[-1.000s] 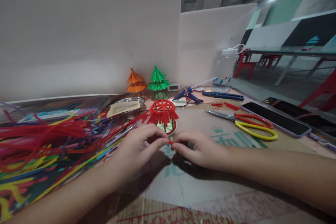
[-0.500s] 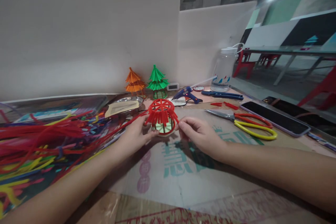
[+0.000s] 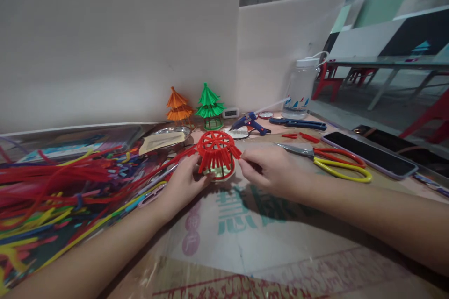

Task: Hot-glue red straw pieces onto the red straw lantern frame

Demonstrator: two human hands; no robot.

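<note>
Head view: the red model point(image 3: 216, 158) stands upright on the work surface between the two hands, its open roof frame uppermost and red fringe sloping outward below. The left hand point(image 3: 185, 178) is the nearer, its thumb at the lower left of the model; the far fingertips are hidden, so whether they clamp it cannot be told. The right hand point(image 3: 268, 166) lies just to the right, thumb and fingers drawn together on the outer end of a short red strip point(image 3: 236, 151). That strip's long axis slopes down and rightward from the roof rim to the fingertips; whether it is fixed there cannot be determined. Scissors point(image 3: 313, 153) lie just beyond the right hand, blades pointing toward the model. Behind stand a glue gun point(image 3: 248, 122), a green model point(image 3: 209, 108) and an orange model point(image 3: 178, 108). Loose coloured strips point(image 3: 63, 178) crowd the left forearm's outer side.
</note>
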